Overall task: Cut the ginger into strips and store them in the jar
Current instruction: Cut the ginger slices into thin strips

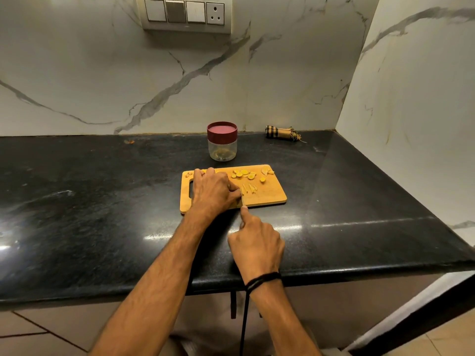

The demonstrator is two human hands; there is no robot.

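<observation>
At frame centre the left hand point(213, 191) rests with curled fingers on the cutting board point(270, 195); what they hold cannot be told. The right hand point(257, 242) grips the knife point(242, 200), its index finger stretched out. Ginger slices point(243, 173) and strips point(249, 188) lie to the right on the board, with the closed jar point(222, 142) just above it on the worktop point(102, 188).

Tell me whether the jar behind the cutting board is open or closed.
Closed. The jar stands upright with its dark red lid seated flat on top; the clear body below looks nearly empty.
</observation>
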